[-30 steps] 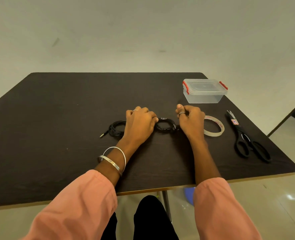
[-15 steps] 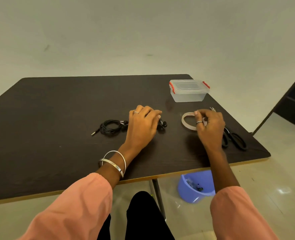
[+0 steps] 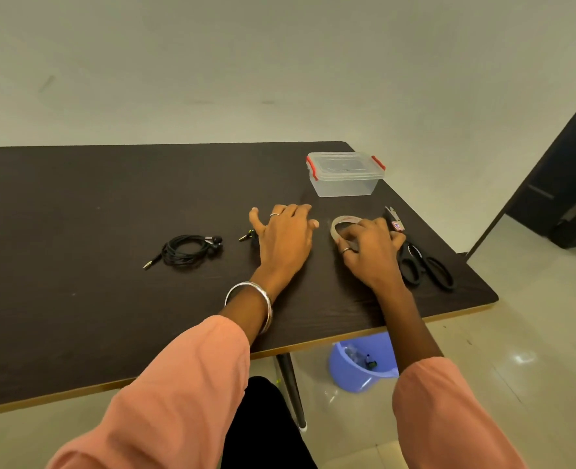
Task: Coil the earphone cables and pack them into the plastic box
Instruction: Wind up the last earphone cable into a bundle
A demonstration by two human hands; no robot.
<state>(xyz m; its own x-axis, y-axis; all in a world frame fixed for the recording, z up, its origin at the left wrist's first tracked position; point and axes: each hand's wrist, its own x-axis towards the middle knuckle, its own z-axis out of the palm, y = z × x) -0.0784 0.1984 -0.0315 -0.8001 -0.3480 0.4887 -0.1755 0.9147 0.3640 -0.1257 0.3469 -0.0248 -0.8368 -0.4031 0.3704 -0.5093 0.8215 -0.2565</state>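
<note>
Left hand flat, pinning coiled cable; right hand gripping tape roll. Securing step; next: peel tape.

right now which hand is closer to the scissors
The right hand. It rests on the tape roll, directly beside the scissors. The left hand lies farther off, beyond the tape roll, covering an earphone cable.

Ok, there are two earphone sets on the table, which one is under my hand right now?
The one with its gold plug poking out beside your left hand, which lies over it. The other earphone coil lies apart, untouched, farther left.
</note>
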